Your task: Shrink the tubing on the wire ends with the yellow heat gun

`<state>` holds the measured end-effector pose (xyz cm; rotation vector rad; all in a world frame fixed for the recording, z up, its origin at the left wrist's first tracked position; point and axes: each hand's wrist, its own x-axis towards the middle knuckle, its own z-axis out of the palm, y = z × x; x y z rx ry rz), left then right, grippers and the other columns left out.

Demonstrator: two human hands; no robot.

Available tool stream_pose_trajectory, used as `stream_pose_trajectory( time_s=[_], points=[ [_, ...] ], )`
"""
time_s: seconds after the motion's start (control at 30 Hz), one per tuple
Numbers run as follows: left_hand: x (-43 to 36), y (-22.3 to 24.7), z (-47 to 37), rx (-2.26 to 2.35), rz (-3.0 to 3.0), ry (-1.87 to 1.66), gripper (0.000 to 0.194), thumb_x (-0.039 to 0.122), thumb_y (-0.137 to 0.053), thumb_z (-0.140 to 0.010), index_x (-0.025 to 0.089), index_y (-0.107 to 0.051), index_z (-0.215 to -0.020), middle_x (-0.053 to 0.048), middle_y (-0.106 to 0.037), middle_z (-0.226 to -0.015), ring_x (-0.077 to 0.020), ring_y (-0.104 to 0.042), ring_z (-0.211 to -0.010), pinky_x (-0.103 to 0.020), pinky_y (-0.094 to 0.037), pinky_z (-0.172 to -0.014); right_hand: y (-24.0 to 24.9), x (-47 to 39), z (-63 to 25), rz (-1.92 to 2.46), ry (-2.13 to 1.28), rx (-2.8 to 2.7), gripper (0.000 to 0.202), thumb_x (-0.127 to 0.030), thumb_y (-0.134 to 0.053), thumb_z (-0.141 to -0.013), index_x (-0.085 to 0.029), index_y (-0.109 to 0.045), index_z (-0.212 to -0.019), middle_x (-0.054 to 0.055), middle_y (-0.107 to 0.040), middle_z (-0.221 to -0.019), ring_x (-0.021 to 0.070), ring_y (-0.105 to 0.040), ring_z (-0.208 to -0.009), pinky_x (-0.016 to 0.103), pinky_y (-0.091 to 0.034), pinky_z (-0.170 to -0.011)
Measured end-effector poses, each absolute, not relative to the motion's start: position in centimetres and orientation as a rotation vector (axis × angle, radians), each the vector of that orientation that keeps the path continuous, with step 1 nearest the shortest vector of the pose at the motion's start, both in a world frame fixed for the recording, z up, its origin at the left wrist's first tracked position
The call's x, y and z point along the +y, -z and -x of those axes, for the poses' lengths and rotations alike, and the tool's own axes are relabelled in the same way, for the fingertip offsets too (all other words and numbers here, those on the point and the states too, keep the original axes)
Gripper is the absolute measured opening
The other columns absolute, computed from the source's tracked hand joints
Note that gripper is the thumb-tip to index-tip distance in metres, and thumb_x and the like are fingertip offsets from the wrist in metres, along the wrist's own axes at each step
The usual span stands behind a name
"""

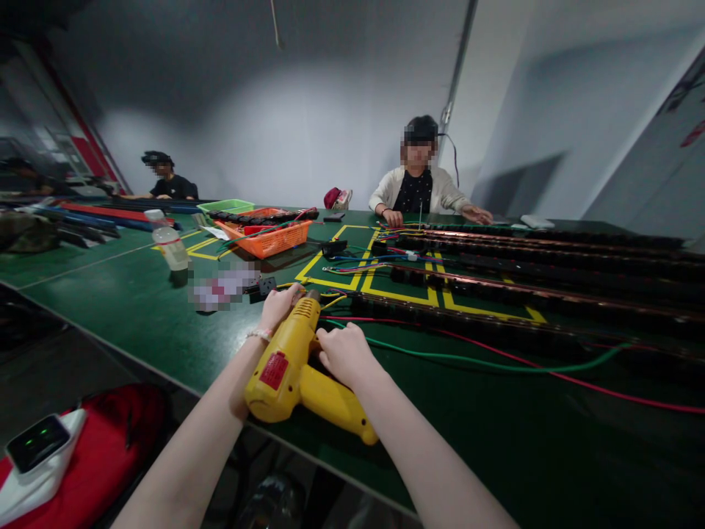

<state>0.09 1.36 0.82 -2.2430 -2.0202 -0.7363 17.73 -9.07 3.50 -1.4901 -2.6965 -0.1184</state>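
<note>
A yellow heat gun (286, 353) with a red label lies at the near table edge between my forearms, its nozzle pointing away. My left hand (280, 307) is beyond its left side, fingers closed around yellow wires (333, 300) that run toward the nearest long black strip (429, 310). Just past these fingers is a black connector (267, 285). My right hand (346, 354) is closed beside the gun, above its handle; what its fingers hold is hidden. Close to it run a green wire (440, 356) and a red wire (529, 361).
Several long strips with copper-coloured edges (496, 283) lie at the right, across yellow tape outlines (396, 295). An orange basket (275, 242), a bottle (170, 246) and a green tray (234, 206) stand left. One person (416, 184) sits opposite, another (165, 180) further left.
</note>
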Motion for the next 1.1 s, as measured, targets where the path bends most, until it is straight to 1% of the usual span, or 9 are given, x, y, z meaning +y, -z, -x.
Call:
stream_pose_trajectory(
  time_s=[0.13, 0.27, 0.4, 0.53, 0.7, 0.93, 1.1],
  points=[
    [1.2, -0.8, -0.3, -1.95, 2.2, 0.537, 0.032, 0.029, -0.035, -0.094, 0.022, -0.062, -0.108, -0.005, -0.072, -0.077, -0.0186, -0.067, -0.079, -0.026, -0.041, -0.077, -3.4, -9.3, -18.4, 1.509, 0.128, -2.697, 0.031, -0.039, -0.053, -0.089, -0.016, -0.057, -0.109, 0.005, -0.061, -0.104, 0.0159, -0.06, -0.091, 0.039, -0.05, -0.082],
    [1.2, -0.6, -0.3, -1.882, 2.182, 0.492, 0.031, 0.029, -0.033, -0.095, 0.021, -0.061, -0.108, -0.007, -0.073, -0.082, -0.0195, -0.068, -0.08, -0.026, -0.041, -0.074, -3.6, -9.8, -19.3, 1.534, 0.143, -2.695, 0.03, -0.039, -0.053, -0.089, -0.015, -0.057, -0.108, 0.004, -0.061, -0.103, 0.0156, -0.06, -0.09, 0.039, -0.05, -0.082],
    [1.2, -0.3, -0.2, -1.856, 2.172, 0.493, 0.03, 0.032, -0.035, -0.095, 0.02, -0.06, -0.108, -0.007, -0.073, -0.08, -0.02, -0.068, -0.08, -0.027, -0.041, -0.074, -3.8, -10.3, -20.3, 1.569, 0.164, -2.69, 0.03, -0.039, -0.053, -0.09, -0.015, -0.057, -0.108, 0.004, -0.061, -0.101, 0.0153, -0.06, -0.089, 0.039, -0.05, -0.081],
    [1.0, -0.2, -0.2, -1.828, 2.18, 0.526, 0.031, 0.032, -0.035, -0.096, 0.02, -0.06, -0.107, -0.007, -0.073, -0.081, -0.0204, -0.068, -0.081, -0.028, -0.041, -0.076, -3.9, -10.8, -21.3, 1.596, 0.184, -2.684, 0.03, -0.039, -0.053, -0.09, -0.015, -0.057, -0.108, 0.004, -0.062, -0.1, 0.0153, -0.06, -0.088, 0.039, -0.049, -0.082],
    [1.0, -0.3, 0.0, -1.829, 2.195, 0.58, 0.03, 0.033, -0.036, -0.095, 0.02, -0.061, -0.107, -0.006, -0.072, -0.076, -0.0205, -0.068, -0.078, -0.028, -0.041, -0.076, -3.9, -11.1, -21.9, 1.64, 0.185, -2.68, 0.03, -0.04, -0.052, -0.09, -0.015, -0.057, -0.107, 0.004, -0.062, -0.099, 0.0154, -0.061, -0.088, 0.04, -0.048, -0.084],
    [1.2, -0.1, 0.1, -1.829, 2.212, 0.623, 0.029, 0.033, -0.037, -0.095, 0.021, -0.06, -0.108, -0.006, -0.072, -0.077, -0.0197, -0.068, -0.077, -0.027, -0.041, -0.075, -4.1, -11.3, -22.3, 1.65, 0.176, -2.698, 0.029, -0.039, -0.052, -0.09, -0.015, -0.058, -0.106, 0.003, -0.062, -0.095, 0.0146, -0.061, -0.085, 0.039, -0.049, -0.082],
    [1.5, 0.0, 0.1, -1.853, 2.215, 0.61, 0.03, 0.035, -0.035, -0.095, 0.022, -0.059, -0.109, -0.006, -0.072, -0.077, -0.0202, -0.068, -0.076, -0.026, -0.041, -0.07, -4.2, -11.3, -22.1, 1.64, 0.189, -2.704, 0.029, -0.039, -0.052, -0.09, -0.015, -0.058, -0.106, 0.003, -0.062, -0.095, 0.0144, -0.061, -0.085, 0.039, -0.049, -0.082]
  ],
)
